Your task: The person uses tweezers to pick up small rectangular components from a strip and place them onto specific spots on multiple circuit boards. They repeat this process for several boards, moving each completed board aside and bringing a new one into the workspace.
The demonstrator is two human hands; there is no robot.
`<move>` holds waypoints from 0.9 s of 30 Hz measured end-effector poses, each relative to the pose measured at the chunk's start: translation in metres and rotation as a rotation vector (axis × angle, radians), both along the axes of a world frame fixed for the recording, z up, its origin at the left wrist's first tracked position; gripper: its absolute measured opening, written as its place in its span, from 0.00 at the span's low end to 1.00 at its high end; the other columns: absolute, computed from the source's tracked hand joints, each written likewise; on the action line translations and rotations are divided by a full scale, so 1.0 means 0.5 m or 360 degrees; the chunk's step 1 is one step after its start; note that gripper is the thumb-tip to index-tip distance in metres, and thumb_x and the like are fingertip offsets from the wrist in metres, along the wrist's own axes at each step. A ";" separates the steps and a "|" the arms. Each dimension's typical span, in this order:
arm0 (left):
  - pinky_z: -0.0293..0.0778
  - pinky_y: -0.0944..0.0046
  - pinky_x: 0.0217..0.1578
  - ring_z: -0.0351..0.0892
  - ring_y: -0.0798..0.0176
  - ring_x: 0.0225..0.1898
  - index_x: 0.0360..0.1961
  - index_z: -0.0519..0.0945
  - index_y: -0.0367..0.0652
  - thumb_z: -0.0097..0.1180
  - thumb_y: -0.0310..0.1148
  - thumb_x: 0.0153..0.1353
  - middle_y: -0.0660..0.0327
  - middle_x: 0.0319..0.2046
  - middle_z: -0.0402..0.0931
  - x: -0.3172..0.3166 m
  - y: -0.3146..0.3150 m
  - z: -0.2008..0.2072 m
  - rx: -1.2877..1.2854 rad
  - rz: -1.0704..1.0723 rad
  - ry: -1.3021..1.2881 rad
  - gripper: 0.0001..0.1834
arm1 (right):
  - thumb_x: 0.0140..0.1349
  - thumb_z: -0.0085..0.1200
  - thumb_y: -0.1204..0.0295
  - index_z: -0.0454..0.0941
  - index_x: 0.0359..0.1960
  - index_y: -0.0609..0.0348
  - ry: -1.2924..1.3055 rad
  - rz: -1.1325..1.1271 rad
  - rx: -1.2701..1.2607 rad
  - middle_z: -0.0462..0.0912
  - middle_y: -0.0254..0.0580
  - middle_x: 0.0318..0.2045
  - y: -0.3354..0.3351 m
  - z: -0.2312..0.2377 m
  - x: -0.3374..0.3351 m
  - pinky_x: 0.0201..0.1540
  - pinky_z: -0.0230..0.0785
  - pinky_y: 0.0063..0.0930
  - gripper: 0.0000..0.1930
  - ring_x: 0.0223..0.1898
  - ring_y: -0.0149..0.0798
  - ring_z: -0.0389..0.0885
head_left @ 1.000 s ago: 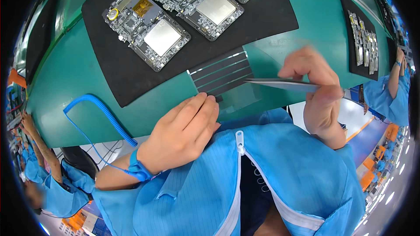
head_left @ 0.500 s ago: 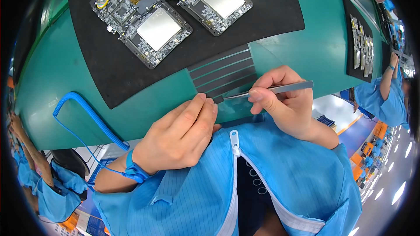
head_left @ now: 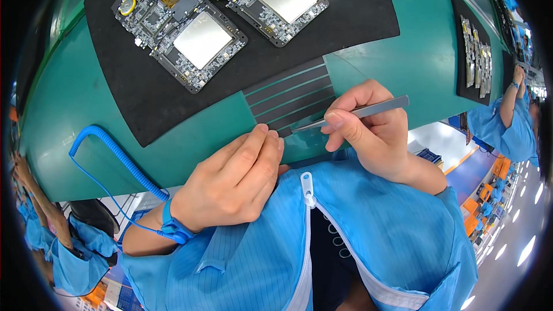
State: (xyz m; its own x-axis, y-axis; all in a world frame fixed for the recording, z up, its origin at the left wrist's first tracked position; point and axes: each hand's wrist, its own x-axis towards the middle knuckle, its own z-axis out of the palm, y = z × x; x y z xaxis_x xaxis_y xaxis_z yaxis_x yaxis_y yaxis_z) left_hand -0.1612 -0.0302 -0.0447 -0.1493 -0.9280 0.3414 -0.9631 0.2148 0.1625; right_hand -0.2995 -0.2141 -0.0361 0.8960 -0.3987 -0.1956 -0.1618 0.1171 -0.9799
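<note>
In my right hand (head_left: 371,129) is a pair of metal tweezers (head_left: 380,107), pinched between thumb and fingers, points aimed left. Beneath the tips lies a sheet of dark strips (head_left: 294,89), several parallel grey-black bands on a clear backing. My left hand (head_left: 230,181) is closed, its fingertips pressed together on the near left corner of that sheet. A short dark end of a strip (head_left: 285,132) shows between these fingertips and the tweezer points. Whether the tips touch it I cannot tell. My left thumb is mostly hidden.
A black mat (head_left: 138,92) beyond my hands carries several circuit boards (head_left: 201,40) with silver shields. A coiled blue cord (head_left: 118,150) runs to the band on my left wrist (head_left: 175,227). More boards (head_left: 475,60) lie at the far right. Other people work at both sides.
The tweezers and my right hand have shifted slightly left, with the points a little lower. Less of the dark strip end shows beside my left fingertips. My left hand has barely moved.
</note>
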 end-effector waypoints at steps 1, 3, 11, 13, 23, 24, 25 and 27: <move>0.77 0.63 0.43 0.77 0.55 0.43 0.33 0.81 0.29 0.59 0.30 0.48 0.53 0.36 0.77 0.000 -0.001 0.001 0.0002 -0.0001 -0.0007 0.14 | 0.61 0.54 0.75 0.69 0.34 0.65 -0.0080 0.0022 0.0041 0.78 0.40 0.26 -0.001 -0.006 -0.002 0.23 0.70 0.14 0.07 0.22 0.25 0.78; 0.77 0.63 0.43 0.77 0.55 0.43 0.32 0.81 0.29 0.59 0.30 0.48 0.53 0.36 0.77 -0.001 -0.003 0.004 0.0005 -0.0002 -0.0003 0.13 | 0.62 0.53 0.76 0.68 0.34 0.65 -0.0250 0.0069 0.0122 0.78 0.43 0.26 -0.005 -0.014 -0.006 0.22 0.71 0.16 0.06 0.21 0.26 0.78; 0.75 0.56 0.43 0.76 0.50 0.43 0.37 0.78 0.32 0.63 0.28 0.44 0.52 0.38 0.76 0.042 -0.090 0.066 0.0090 0.0050 0.0444 0.17 | 0.65 0.50 0.71 0.68 0.34 0.62 -0.0705 -0.0338 0.0351 0.79 0.46 0.24 -0.171 0.033 0.047 0.22 0.68 0.18 0.07 0.19 0.27 0.75; 0.69 0.51 0.51 0.71 0.47 0.50 0.45 0.75 0.35 0.62 0.30 0.45 0.50 0.46 0.72 0.046 -0.185 0.077 -0.0026 0.0265 0.0323 0.23 | 0.65 0.50 0.69 0.69 0.34 0.61 -0.0852 -0.0384 0.0299 0.79 0.44 0.24 -0.244 0.052 0.090 0.24 0.66 0.18 0.08 0.20 0.25 0.73; 0.56 0.44 0.60 0.59 0.46 0.62 0.54 0.71 0.38 0.54 0.28 0.49 0.50 0.59 0.62 0.115 -0.301 0.002 -0.0012 0.0332 -0.0051 0.27 | 0.63 0.53 0.67 0.72 0.30 0.58 -0.0714 -0.0346 0.0516 0.79 0.41 0.21 -0.331 0.024 0.203 0.24 0.63 0.20 0.09 0.17 0.25 0.70; 0.56 0.44 0.60 0.59 0.46 0.62 0.53 0.71 0.38 0.53 0.28 0.49 0.50 0.59 0.62 0.124 -0.281 0.008 0.0022 0.0264 -0.0082 0.26 | 0.63 0.53 0.66 0.71 0.30 0.58 -0.0679 -0.0314 0.0545 0.79 0.41 0.21 -0.319 0.023 0.202 0.24 0.63 0.20 0.09 0.17 0.25 0.70; 0.56 0.44 0.60 0.58 0.46 0.62 0.53 0.71 0.37 0.53 0.27 0.49 0.50 0.59 0.62 0.134 -0.267 0.012 0.0053 0.0184 -0.0109 0.26 | 0.63 0.54 0.66 0.71 0.31 0.58 -0.0663 -0.0256 0.0532 0.79 0.40 0.21 -0.314 0.022 0.200 0.23 0.63 0.18 0.10 0.16 0.24 0.71; 0.56 0.44 0.60 0.59 0.46 0.62 0.52 0.72 0.36 0.51 0.26 0.49 0.50 0.59 0.63 0.153 -0.245 0.022 0.0106 0.0029 -0.0108 0.25 | 0.62 0.54 0.65 0.70 0.32 0.58 -0.0548 -0.0257 0.0392 0.79 0.40 0.21 -0.302 0.021 0.196 0.21 0.63 0.16 0.10 0.16 0.24 0.71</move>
